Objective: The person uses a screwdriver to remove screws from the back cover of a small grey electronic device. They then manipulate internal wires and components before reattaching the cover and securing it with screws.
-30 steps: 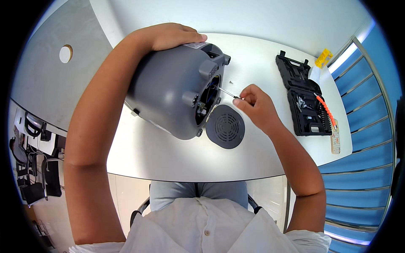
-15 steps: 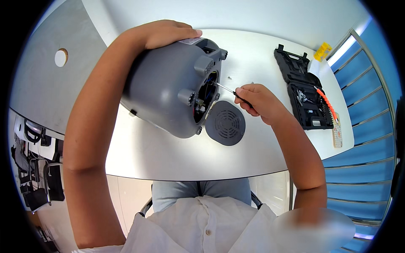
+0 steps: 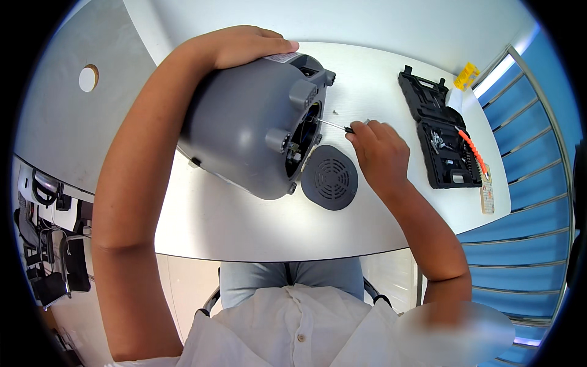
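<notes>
A large grey rounded appliance [image 3: 235, 134] lies on its side on the white table, its footed underside facing right. Through an oval opening in that underside, wires and metal parts [image 3: 295, 156] show. My left hand [image 3: 247, 48] lies flat over the appliance's upper side, fingers stretched along it and partly hidden. A screwdriver [image 3: 333, 125] is gripped in my right hand [image 3: 382, 150]; its metal shaft runs left into the opening. The tip is too hidden to make out. Just below the opening, a dark grey vented cover [image 3: 330, 177] rests flat on the table.
An open black tool case [image 3: 449, 153] with bits stands at the right, an orange flexible shaft [image 3: 471, 147] across it. Beside it lie a pale remote-like item [image 3: 487, 197] and a yellow object [image 3: 467, 76]. A metal railing [image 3: 526, 165] borders the right side; a grey table [image 3: 55, 122] stands left.
My right hand has turned and shifted slightly up and right, covering more of the screwdriver's handle. The appliance and my left hand have moved a little to the right.
</notes>
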